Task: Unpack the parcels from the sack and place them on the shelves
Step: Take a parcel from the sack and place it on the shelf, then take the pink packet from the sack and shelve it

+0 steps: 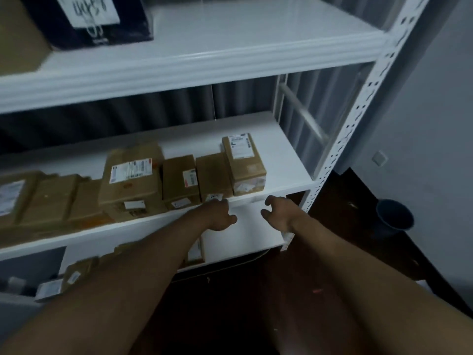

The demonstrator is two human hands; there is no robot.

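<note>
Both my hands are empty, fingers loosely curled: left hand (220, 217) and right hand (275, 213) hover at the front lip of the middle shelf (289, 160), a small gap between them. Just beyond my left fingers sit the small cardboard parcels (213, 175); the labelled end parcel (244, 166) lies ahead between both hands, long axis running front to back. The sack is not in view.

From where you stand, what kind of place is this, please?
Probably a small parcel storeroom or pickup point. White metal shelving with slotted uprights holds a row of labelled cardboard parcels, and a dark box with a handwritten label stands on the shelf above.
</note>
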